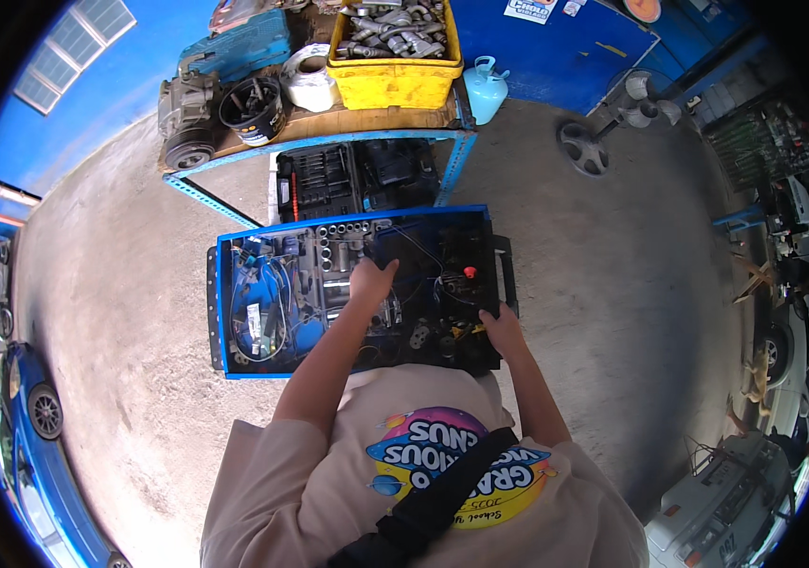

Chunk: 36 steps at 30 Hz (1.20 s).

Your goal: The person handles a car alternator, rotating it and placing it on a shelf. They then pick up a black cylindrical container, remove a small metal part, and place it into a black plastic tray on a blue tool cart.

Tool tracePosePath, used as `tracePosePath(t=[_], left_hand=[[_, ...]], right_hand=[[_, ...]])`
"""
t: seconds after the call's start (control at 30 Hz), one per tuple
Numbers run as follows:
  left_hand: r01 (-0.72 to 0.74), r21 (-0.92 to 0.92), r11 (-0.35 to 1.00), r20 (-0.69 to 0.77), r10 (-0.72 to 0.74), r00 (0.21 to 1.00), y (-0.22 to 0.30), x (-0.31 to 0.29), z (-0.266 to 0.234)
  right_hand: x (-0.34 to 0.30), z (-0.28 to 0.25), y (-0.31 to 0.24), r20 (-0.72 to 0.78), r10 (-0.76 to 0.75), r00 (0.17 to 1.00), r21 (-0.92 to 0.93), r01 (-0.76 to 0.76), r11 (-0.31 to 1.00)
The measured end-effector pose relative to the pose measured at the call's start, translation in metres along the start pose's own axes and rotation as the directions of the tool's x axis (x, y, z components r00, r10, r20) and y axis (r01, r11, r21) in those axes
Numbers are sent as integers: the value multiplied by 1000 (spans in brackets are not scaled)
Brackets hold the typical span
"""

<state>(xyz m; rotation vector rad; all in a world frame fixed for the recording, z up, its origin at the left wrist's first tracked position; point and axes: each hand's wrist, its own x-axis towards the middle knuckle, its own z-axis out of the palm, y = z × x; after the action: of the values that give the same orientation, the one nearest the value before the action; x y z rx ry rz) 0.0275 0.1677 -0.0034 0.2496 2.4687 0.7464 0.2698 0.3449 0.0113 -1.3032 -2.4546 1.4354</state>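
Observation:
In front of me is a blue-rimmed tool tray (352,221) full of tools and parts. My left hand (372,281) reaches over its middle, beside a socket set (333,248) in a grey case. The fingers are curled around something dark that blends into the dark contents behind. At the tray's right side, my right hand (503,328) is closed over the edge. Cables and a blue item (267,284) lie in the left part of the tray. A small red piece (470,273) sits among dark parts on the right.
Beyond the tray stands a blue-framed workbench (328,133) with a yellow bin (393,83) of metal parts, a black bucket (253,112) and a tape roll (311,78). An opened tool case (324,185) lies beneath. A light-blue gas cylinder (487,92) and a fan (641,104) stand farther right.

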Motion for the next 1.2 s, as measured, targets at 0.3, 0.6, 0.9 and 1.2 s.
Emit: tracePosePath(t=[0.3, 0.6, 0.9, 1.2], left_hand=[[-99, 37, 994, -8, 100, 995, -26, -8, -40], [-298, -174, 939, -239, 253, 938, -81, -53, -123], [-509, -199, 837, -262, 455, 851, -55, -77, -124], [-194, -394, 899, 93, 248, 964, -64, -50, -67]], right_hand=[[-7, -20, -52, 51, 100, 994, -492, -62, 868], [-22, -2, -111, 26, -198, 980, -610, 173, 773], [42, 119, -154, 479, -406, 778, 619, 28, 785], [37, 58, -166, 139, -506, 851, 37, 506, 862]])
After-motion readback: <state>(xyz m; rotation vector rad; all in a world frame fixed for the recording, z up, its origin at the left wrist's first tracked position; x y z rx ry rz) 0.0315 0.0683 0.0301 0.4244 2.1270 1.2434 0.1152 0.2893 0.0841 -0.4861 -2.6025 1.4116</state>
